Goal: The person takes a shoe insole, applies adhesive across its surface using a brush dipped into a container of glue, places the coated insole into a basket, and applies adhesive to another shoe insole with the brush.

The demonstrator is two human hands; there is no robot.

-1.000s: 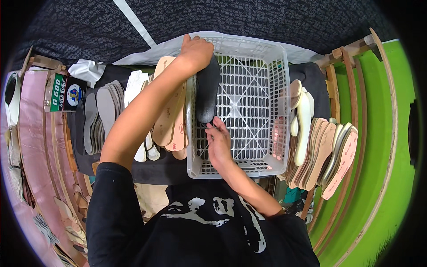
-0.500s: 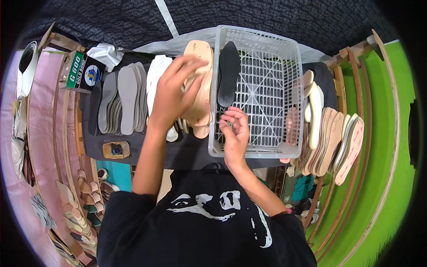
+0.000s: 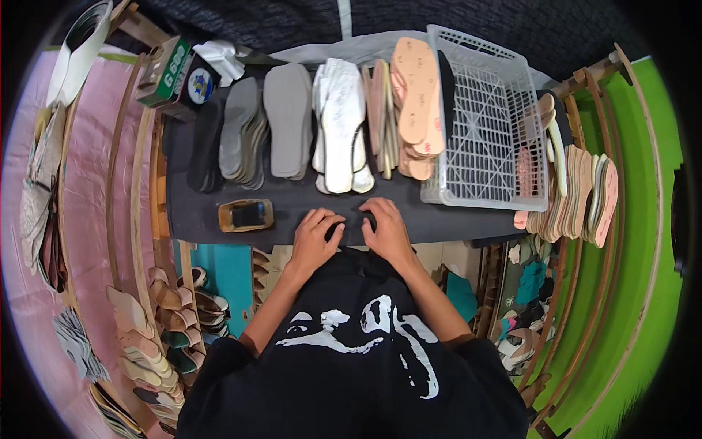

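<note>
At the front of the dark table, my left hand rests with curved fingers and its thumb apart, holding nothing. Beside it, my right hand has the same loose pose, also empty. Beyond them stands a stack of white insole-shaped pieces. Left of that are light grey insoles, darker grey insoles and black insoles. Tan insoles lean against a translucent plastic crate. Inside the crate's left side, a black insole shows partly.
A small tan box with something dark inside sits left of my hands. The green can is at the back left. More insoles stand right of the crate. Wooden racks flank the table.
My left hand has come down from the tan insoles to the table's front. My right hand has left the crate's near edge and moved beside it. The view has shifted.
</note>
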